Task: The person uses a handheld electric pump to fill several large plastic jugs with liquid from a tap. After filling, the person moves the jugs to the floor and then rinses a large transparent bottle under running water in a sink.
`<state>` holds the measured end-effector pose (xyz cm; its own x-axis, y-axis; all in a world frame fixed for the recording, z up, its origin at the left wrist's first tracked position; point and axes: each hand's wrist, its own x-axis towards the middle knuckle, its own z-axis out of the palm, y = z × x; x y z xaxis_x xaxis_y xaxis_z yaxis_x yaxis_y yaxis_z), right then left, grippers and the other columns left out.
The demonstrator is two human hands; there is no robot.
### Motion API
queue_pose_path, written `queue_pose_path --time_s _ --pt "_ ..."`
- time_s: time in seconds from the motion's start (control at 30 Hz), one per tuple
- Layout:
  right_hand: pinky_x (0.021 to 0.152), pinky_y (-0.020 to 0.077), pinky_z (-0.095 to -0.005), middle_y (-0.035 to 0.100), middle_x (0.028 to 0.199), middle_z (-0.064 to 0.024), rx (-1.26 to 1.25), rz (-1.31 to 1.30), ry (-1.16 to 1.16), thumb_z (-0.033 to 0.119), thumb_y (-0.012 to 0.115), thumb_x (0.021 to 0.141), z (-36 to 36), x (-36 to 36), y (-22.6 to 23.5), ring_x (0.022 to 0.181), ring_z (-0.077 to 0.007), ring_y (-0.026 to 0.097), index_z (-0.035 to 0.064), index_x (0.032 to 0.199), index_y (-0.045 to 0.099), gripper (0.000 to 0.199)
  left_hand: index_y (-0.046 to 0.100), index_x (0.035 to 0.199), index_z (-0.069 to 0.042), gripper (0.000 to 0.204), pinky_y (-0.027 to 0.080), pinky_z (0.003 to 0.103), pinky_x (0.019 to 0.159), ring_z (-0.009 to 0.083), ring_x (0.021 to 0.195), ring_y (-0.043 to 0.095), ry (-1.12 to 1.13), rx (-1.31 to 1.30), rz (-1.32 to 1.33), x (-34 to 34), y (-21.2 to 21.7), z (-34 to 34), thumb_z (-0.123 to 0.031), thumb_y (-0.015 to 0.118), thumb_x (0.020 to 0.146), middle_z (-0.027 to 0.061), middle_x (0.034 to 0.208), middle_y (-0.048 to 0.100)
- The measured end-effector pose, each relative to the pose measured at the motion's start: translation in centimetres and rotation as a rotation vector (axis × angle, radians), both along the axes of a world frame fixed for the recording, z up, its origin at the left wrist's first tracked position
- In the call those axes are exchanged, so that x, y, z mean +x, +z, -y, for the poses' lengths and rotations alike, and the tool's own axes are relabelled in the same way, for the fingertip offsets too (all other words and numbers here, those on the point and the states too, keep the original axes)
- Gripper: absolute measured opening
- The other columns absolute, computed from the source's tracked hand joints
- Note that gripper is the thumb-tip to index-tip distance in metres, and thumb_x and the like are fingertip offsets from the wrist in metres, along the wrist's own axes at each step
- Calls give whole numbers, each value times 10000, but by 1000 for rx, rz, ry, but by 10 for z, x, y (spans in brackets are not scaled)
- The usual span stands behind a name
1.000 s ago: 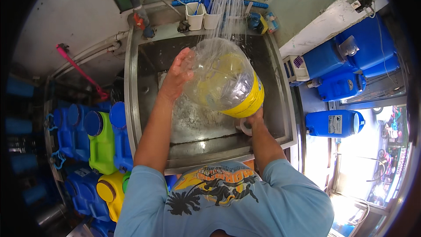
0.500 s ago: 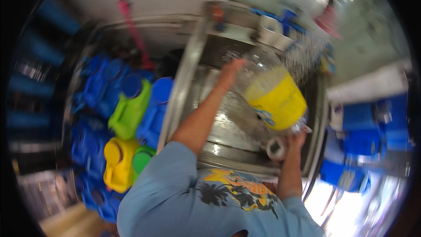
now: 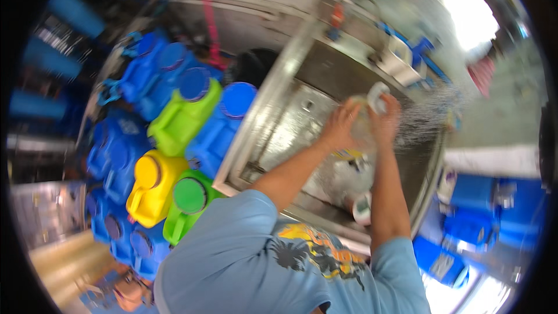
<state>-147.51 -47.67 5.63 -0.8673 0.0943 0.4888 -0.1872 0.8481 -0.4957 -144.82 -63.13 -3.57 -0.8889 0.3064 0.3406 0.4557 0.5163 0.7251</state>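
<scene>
Item, right of centre: I see my left hand and right hand close together, both clasped on a clear rounded plastic container with a white cap, held over the stainless steel sink, probably so the spray (blurred) drains there. Lower left: blue, green and yellow plastic jugs stacked beside the sink. Far right: blue drums.

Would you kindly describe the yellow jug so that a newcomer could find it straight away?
Start at the steel sink and look to its left, where plastic jugs lie packed together. Among the blue jugs and green jugs, the yellow jug lies near the person's left shoulder; it is the only yellow one in the pile.
</scene>
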Motion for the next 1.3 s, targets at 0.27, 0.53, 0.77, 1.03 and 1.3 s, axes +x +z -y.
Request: queue_pose_path --time_s 0.27,0.53,0.77,1.03,1.3 --pt "1045 454 -425 570 1353 -238 -178 368 -35 316 642 920 -12 51 -15 1271 -383 541 7 1262 628 461 527 1419 -165 818 321 496 1154 323 1347 477 -160 -64 216 -23 12 -43 -371 839 692 132 1373 591" --pt "865 535 -504 638 1168 -261 221 527 -33 371 637 911 -45 63 -14 999 -462 652 41 1208 638 445 537 1397 -138 799 268 469 1184 354 1336 447 109 -223 10 3 3 -68 -478 781 717 134 1397 522" --pt "954 486 -496 638 1126 -265 -169 430 -139 376 671 895 -16 67 -39 1105 -440 596 9 1185 638 469 502 1425 -139 912 278 481 1192 324 1377 437 -470 -99 134 -27 -3 -30 -447 858 644 119 1443 517" --pt "938 514 -501 591 1315 -242 82 540 -88 313 609 922 -16 61 -36 1191 -430 575 78 1236 655 395 540 1394 -150 926 311 480 1177 315 1399 424 -364 -130 -44 -12 9 -43 -355 925 577 115 1413 533" --pt "957 528 -494 686 1234 -181 230 895 -105 487 596 909 -37 75 11 1122 -376 668 130 1408 536 617 449 1488 -147 807 266 529 1192 412 1435 366 -392 -321 -21 -22 -31 -52 -450 777 815 180 1541 434"
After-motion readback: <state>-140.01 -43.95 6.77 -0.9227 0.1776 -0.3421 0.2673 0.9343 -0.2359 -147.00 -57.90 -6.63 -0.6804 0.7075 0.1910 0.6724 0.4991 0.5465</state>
